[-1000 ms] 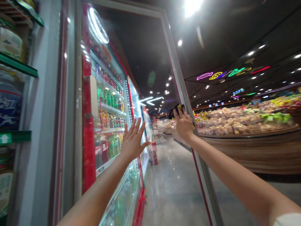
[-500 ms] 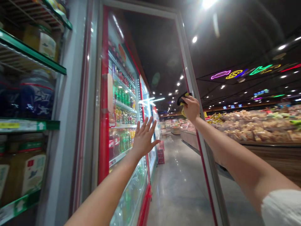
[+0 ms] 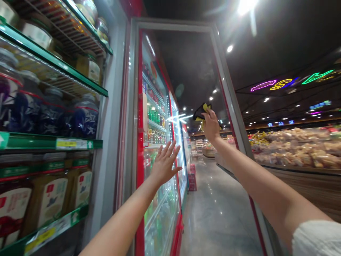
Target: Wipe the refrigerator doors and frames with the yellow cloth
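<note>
A glass cooler door with a grey frame stands swung out in front of me. My right hand holds a black and yellow cloth at the glass, left of the frame's far upright. Lower and to the left, my left hand is spread with its fingers apart and nothing in it. Its palm faces the glass; whether it touches the pane I cannot tell. Through the glass show lit drink coolers with rows of bottles.
On the left are cooler shelves with green edges, holding dark blue bottles and labelled drink bottles. Beyond the door, a produce display stands at the right. Red boxes sit on the aisle floor.
My right hand and the cloth have moved left across the glass, away from the door frame. The view has turned left, showing more of the shelves. My left hand stays spread.
</note>
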A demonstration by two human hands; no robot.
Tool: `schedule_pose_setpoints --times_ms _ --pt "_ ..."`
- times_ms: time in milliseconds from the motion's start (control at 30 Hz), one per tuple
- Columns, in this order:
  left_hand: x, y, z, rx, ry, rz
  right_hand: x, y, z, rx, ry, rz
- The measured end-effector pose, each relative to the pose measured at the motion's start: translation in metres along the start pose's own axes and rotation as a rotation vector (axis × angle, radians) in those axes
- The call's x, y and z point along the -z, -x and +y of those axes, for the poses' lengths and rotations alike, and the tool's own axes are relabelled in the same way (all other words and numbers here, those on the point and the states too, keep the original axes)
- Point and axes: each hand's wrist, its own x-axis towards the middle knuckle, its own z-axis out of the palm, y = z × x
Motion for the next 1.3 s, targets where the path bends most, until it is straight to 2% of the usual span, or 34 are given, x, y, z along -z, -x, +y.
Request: schedule_pose_setpoints --times_ms 67,133,200,267,300,367,433,500,567,667,767,833,967,1033,1100,1200,1300 --pt "0.002 0.002 -0.001 0.003 0.003 -0.005 -0.010 -0.008 -0.035 0.066 0.013 -0.029" --pt "0.005 0.002 0.001 0.013 0.015 -0.003 -0.011 0.004 -0.065 0.214 0.004 -0.102" --pt "0.008 0.004 0.004 0.025 0.036 0.003 -0.004 0.030 -0.076 0.385 0.010 -0.184" --pt "0.011 0.005 0.006 0.039 0.066 0.008 0.008 0.050 -0.068 0.484 0.045 -0.228" --pt "0.013 0.006 0.007 0.044 0.082 0.009 0.013 0.053 -0.061 0.483 0.067 -0.224" --pt "0.015 0.008 0.007 0.049 0.111 0.008 0.016 0.043 -0.052 0.377 0.103 -0.166" --pt "0.015 0.009 0.008 0.058 0.129 0.009 0.008 0.021 -0.061 0.213 0.123 -0.082" --pt "0.015 0.010 0.008 0.062 0.143 0.012 -0.007 0.002 -0.090 0.102 0.115 -0.038" --pt "0.014 0.011 0.008 0.064 0.164 0.020 -0.023 -0.001 -0.129 0.127 0.083 -0.083" --pt "0.014 0.012 0.008 0.072 0.222 0.033 -0.036 0.014 -0.180 0.360 0.023 -0.264" --pt "0.015 0.015 0.008 0.082 0.279 0.046 -0.036 0.020 -0.204 0.545 -0.001 -0.413" --pt "0.016 0.017 0.007 0.075 0.297 0.065 -0.033 0.012 -0.211 0.548 0.010 -0.450" --pt "0.019 0.018 0.009 0.077 0.297 0.061 -0.033 0.005 -0.227 0.439 0.055 -0.445" --pt "0.021 0.018 0.009 0.101 0.291 0.046 -0.034 0.009 -0.235 0.491 0.056 -0.480" --pt "0.024 0.018 0.009 0.098 0.279 0.033 -0.036 0.006 -0.237 0.603 0.044 -0.523" --pt "0.026 0.022 0.006 0.064 0.254 0.013 -0.030 -0.024 -0.219 0.621 0.054 -0.468" --pt "0.027 0.025 0.004 0.062 0.235 0.018 -0.012 -0.058 -0.183 0.426 0.107 -0.320"
